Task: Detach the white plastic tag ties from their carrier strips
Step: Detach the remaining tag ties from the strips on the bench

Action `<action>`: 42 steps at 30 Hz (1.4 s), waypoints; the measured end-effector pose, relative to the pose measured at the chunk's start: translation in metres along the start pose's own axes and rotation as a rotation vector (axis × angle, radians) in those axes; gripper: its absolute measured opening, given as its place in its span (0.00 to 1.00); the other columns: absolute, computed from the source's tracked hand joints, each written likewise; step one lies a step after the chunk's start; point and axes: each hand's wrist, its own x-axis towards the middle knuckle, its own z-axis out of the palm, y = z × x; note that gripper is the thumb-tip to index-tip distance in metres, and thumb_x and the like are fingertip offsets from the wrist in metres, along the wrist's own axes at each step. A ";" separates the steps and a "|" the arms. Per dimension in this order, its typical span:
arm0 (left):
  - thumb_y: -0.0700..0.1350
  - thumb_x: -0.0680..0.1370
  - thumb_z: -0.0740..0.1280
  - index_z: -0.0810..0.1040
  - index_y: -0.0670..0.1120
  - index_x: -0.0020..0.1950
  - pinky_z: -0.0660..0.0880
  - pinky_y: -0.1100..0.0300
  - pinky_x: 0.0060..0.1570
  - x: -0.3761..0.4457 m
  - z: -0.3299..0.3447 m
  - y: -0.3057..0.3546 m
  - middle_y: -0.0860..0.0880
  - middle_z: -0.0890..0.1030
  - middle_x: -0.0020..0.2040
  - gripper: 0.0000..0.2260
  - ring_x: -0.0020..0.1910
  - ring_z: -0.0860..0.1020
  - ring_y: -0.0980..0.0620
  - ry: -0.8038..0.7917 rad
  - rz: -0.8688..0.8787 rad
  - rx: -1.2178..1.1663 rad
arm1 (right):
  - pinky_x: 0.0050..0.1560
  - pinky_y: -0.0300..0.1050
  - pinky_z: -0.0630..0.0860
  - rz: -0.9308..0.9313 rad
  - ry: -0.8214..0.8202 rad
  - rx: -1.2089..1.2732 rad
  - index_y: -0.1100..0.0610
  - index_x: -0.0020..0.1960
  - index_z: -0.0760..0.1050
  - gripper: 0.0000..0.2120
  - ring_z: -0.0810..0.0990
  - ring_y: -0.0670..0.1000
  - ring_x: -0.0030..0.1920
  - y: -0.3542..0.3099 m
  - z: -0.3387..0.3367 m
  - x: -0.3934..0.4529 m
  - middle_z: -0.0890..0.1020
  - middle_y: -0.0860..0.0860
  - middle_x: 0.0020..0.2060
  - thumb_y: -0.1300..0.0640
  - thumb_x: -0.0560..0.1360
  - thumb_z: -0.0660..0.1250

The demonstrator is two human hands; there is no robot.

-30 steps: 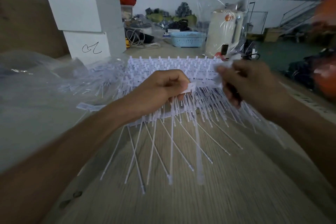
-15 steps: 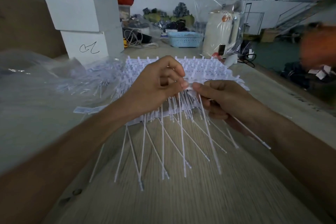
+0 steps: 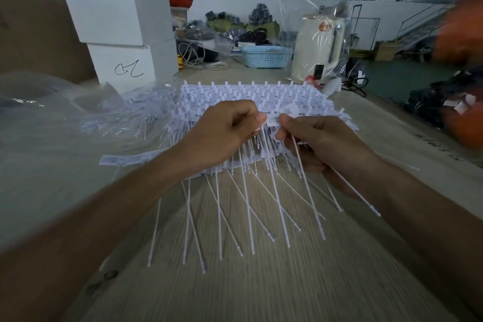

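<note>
The strip (image 3: 273,121) of white ties (image 3: 248,206) is up off the counter (image 3: 261,290), right between my two hands, with the long tails hanging down and fanning out toward me. My left hand (image 3: 224,133) pinches the strip on one side. My right hand (image 3: 321,144) pinches the head of one tie just beside it, and its thin tail runs down past my wrist. My thumbs almost touch. I think I am in the middle of pulling one tie off. Next I need a quick tug or twist with my right hand while my left holds the strip firm. Behind my hands, more strips (image 3: 256,97) lie stacked on the counter.
</note>
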 end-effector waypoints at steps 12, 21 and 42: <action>0.42 0.81 0.65 0.77 0.45 0.32 0.70 0.64 0.29 0.000 -0.013 0.012 0.50 0.67 0.27 0.17 0.26 0.67 0.54 -0.069 -0.159 -0.428 | 0.33 0.29 0.61 -0.673 0.137 -0.529 0.66 0.37 0.78 0.15 0.65 0.41 0.27 -0.015 0.011 -0.013 0.68 0.44 0.25 0.59 0.79 0.70; 0.45 0.75 0.69 0.71 0.35 0.34 0.58 0.58 0.31 -0.003 -0.023 0.010 0.49 0.64 0.25 0.16 0.24 0.59 0.53 -0.361 -0.150 -0.488 | 0.29 0.36 0.67 -0.664 0.227 -0.836 0.66 0.47 0.80 0.15 0.71 0.45 0.28 -0.023 -0.017 -0.003 0.80 0.58 0.36 0.56 0.82 0.63; 0.35 0.74 0.74 0.77 0.41 0.50 0.83 0.53 0.46 0.000 -0.009 0.008 0.43 0.81 0.49 0.09 0.42 0.85 0.48 -0.033 0.055 -0.188 | 0.23 0.37 0.61 -0.050 0.043 -0.226 0.48 0.35 0.77 0.16 0.62 0.45 0.24 -0.005 0.017 -0.007 0.66 0.48 0.26 0.44 0.79 0.67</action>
